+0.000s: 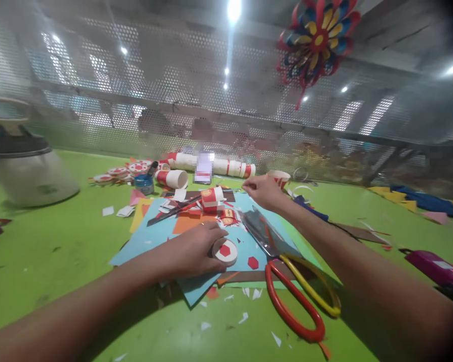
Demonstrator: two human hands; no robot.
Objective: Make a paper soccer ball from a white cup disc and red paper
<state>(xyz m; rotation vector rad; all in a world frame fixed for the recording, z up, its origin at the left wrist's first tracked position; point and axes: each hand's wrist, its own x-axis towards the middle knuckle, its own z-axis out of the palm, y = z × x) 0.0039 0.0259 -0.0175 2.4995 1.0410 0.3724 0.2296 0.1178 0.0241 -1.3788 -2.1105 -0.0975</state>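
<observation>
My left hand (pixel 198 249) is closed around a small round white disc (pixel 231 254) with a red hexagon on its face, low over the blue paper (pixel 154 240). Farther out and to the right, my right hand (pixel 262 191) has its fingertips pinched together; whatever they hold is too small to make out. Large scissors (pixel 296 299) with one red and one yellow handle lie spread between my forearms. A loose red hexagon (pixel 252 262) rests on the paper near the disc. Beyond my left hand are cut red and white cup pieces (pixel 211 197).
A blue jar (pixel 143 184) and a cup on its side (pixel 171 178) stand behind the papers. A large pale kettle-like container (pixel 33 173) is at the left. White scraps lie near the front. A magenta tool (pixel 436 266) is at the right. A paper flower (pixel 320 40) hangs above.
</observation>
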